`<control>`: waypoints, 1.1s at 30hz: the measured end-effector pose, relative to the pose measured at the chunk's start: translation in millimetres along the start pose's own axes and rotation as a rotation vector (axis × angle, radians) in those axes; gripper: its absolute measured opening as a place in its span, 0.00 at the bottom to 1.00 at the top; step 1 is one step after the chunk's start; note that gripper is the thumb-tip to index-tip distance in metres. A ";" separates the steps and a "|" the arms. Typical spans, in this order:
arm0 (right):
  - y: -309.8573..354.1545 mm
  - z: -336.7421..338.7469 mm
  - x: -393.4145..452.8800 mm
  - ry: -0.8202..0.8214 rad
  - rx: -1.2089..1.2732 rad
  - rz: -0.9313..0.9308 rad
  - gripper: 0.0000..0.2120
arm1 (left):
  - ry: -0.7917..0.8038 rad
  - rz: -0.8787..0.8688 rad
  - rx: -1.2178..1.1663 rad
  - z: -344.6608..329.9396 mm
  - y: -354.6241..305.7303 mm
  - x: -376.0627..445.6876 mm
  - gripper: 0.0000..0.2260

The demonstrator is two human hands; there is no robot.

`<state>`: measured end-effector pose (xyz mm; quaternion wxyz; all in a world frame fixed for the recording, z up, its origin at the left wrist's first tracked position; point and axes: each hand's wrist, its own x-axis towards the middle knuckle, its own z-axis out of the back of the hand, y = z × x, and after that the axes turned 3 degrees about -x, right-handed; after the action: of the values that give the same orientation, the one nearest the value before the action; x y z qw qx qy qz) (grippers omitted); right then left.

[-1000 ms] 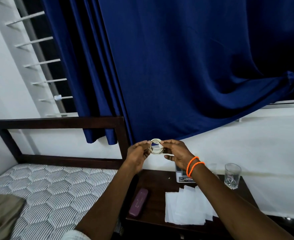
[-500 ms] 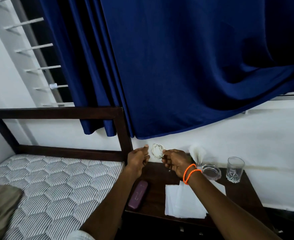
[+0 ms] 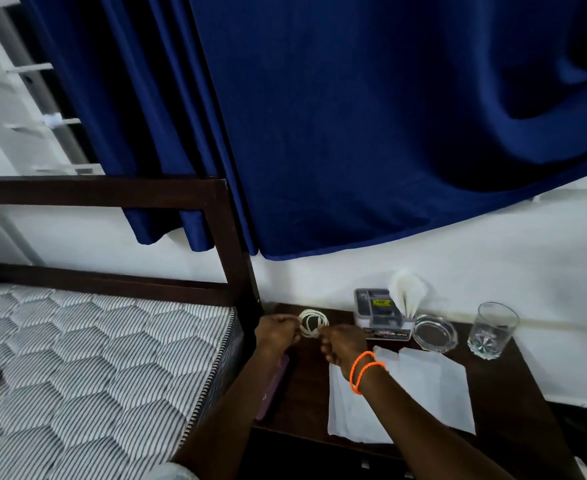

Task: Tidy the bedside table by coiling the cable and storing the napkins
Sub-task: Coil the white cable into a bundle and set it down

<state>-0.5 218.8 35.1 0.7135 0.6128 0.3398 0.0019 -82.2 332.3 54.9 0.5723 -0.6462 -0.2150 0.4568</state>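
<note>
Both hands — left hand (image 3: 277,331) at nine o'clock, right hand (image 3: 342,344) at three — pinched the coiled white cable (image 3: 313,322) with curled fingers

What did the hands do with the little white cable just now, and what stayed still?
Both hands, left hand and right hand, brought the coiled white cable down from in front of the curtain to just above the bedside table, still holding it. The napkins, glass and ashtray stayed put.

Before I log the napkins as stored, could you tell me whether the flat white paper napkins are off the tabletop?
No, the flat white paper napkins lie spread on the dark wooden bedside table.
</note>
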 end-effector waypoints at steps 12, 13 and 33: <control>-36.9 -23.2 77.9 -0.088 -0.175 -0.053 0.11 | 0.008 0.020 0.411 -17.1 37.2 65.1 0.07; -37.1 -24.9 80.2 -0.089 -0.184 -0.052 0.11 | 0.005 0.017 0.420 -18.1 38.5 67.1 0.07; -10.7 -25.6 57.3 -0.013 -0.110 0.075 0.09 | -0.094 0.021 0.196 -25.8 21.1 60.1 0.12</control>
<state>26.7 262.4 -2.4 0.7478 0.5849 0.3113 0.0434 -36.3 361.0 12.6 0.6172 -0.5672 -0.1893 0.5113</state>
